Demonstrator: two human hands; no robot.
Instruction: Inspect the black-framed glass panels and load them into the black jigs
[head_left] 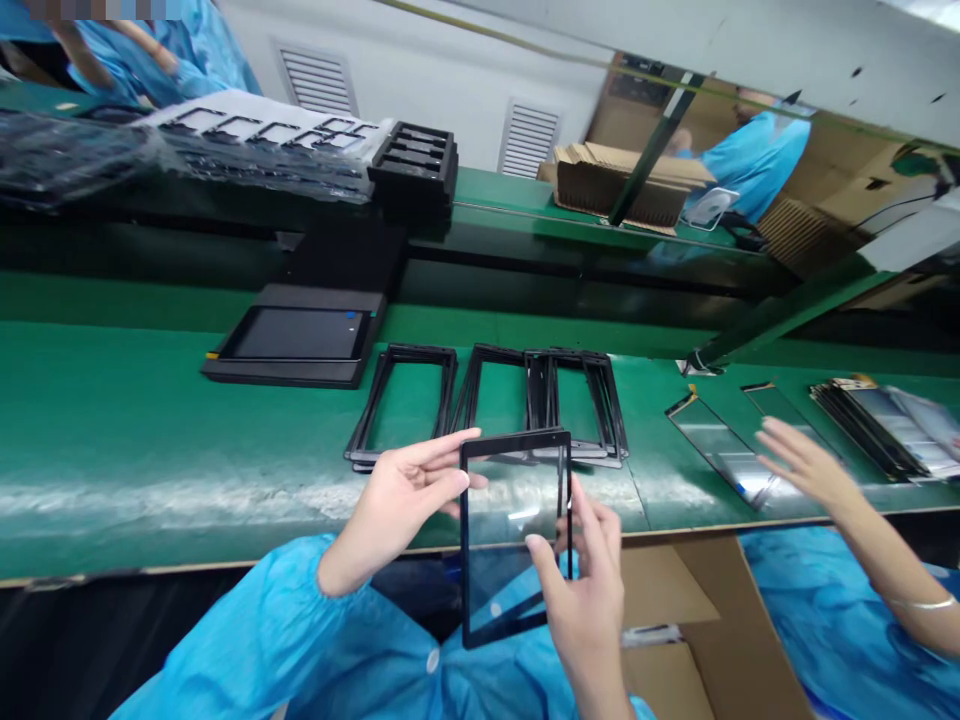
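A clear glass panel with a black border point(510, 540) is held upright in front of me, above the table's front edge. My left hand point(409, 500) pinches its upper left edge between thumb and fingers. On the other side, my right hand point(589, 570) grips the right edge, its thumb lying over the clear area. Just behind the panel, stacks of black rectangular frames lie on the green table; one stack point(365, 415) is at the left, another point(466, 395) in the middle and a third point(611, 410) at the right.
A dark screen panel point(296, 333) lies on a black tray point(281, 375) at the left. To the right, a co-worker's hand point(806, 465) hovers near a glass panel point(709, 440) and stacked panels point(870, 430). A cardboard box point(720, 620) stands below the edge. A shelf point(495, 190) crosses behind.
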